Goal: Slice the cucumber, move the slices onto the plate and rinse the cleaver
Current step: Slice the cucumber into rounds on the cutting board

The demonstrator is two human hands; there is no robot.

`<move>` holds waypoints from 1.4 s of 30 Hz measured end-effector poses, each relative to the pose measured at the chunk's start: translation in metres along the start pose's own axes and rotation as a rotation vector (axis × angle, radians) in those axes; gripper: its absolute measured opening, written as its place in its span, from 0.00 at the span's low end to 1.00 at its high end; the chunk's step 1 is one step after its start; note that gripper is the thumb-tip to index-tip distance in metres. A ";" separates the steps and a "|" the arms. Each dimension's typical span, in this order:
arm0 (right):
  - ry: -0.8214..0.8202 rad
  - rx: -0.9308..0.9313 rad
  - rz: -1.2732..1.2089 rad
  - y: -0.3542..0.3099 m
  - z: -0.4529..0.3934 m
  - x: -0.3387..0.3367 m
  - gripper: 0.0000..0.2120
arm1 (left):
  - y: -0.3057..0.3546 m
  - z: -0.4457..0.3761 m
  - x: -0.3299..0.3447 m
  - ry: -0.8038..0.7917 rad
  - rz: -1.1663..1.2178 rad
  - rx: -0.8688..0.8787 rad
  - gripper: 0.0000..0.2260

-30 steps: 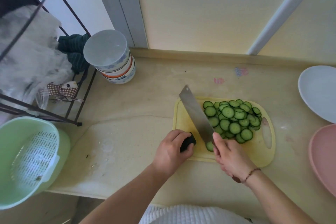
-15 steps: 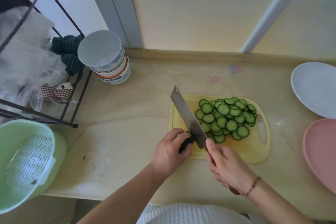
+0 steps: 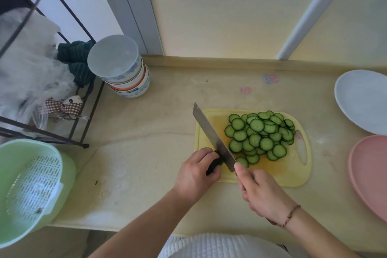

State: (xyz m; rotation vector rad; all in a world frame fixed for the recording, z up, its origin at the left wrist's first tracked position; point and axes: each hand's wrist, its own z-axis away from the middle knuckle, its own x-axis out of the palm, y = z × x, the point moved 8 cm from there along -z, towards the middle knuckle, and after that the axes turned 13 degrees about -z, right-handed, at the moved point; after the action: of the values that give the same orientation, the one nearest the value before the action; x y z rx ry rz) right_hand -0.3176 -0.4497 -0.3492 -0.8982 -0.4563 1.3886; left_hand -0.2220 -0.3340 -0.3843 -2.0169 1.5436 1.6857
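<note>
A yellow cutting board [image 3: 284,174] lies on the counter with a heap of several cucumber slices [image 3: 259,134] on its right half. My left hand [image 3: 196,174] grips the short dark cucumber stub [image 3: 213,165] at the board's left front corner. My right hand [image 3: 259,192] holds the cleaver [image 3: 211,134] by its handle, which the hand hides. The blade stands on edge right beside the stub, slanting toward the back left. A white plate [image 3: 362,100] sits at the right edge.
A pink plate [image 3: 370,174] lies in front of the white one. A stack of bowls [image 3: 123,73] stands at the back left beside a black wire rack [image 3: 69,132] with bags. A green colander basket [image 3: 31,186] sits at the counter's front left.
The cleaver has shifted left, from the slice heap over to the stub under my left hand. Both hands keep their grips.
</note>
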 end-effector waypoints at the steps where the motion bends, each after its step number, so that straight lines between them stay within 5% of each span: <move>1: -0.007 0.012 -0.011 0.000 -0.001 0.001 0.25 | 0.000 0.000 -0.001 0.005 -0.001 0.000 0.09; 16: 0.002 0.057 0.073 0.011 -0.038 0.011 0.26 | -0.001 -0.002 0.001 -0.042 -0.026 0.041 0.09; 27: -0.003 0.114 -0.197 0.010 -0.038 -0.019 0.26 | -0.003 0.001 -0.004 -0.091 0.006 -0.038 0.13; 31: 0.089 -0.167 0.142 -0.011 -0.019 -0.030 0.30 | -0.006 0.001 -0.007 -0.079 -0.004 -0.083 0.14; 35: 0.256 -0.240 0.660 -0.016 -0.003 -0.041 0.29 | -0.007 0.001 -0.009 -0.075 -0.053 -0.071 0.16; 42: 0.320 -0.276 0.795 -0.006 0.001 -0.046 0.26 | 0.026 0.003 -0.031 0.107 -0.043 0.175 0.12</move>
State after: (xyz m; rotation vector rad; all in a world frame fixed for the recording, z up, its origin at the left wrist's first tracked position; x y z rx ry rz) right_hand -0.3221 -0.4931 -0.3336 -1.6091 -0.0252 1.8665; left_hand -0.2394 -0.3260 -0.3485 -2.0641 1.6059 1.3952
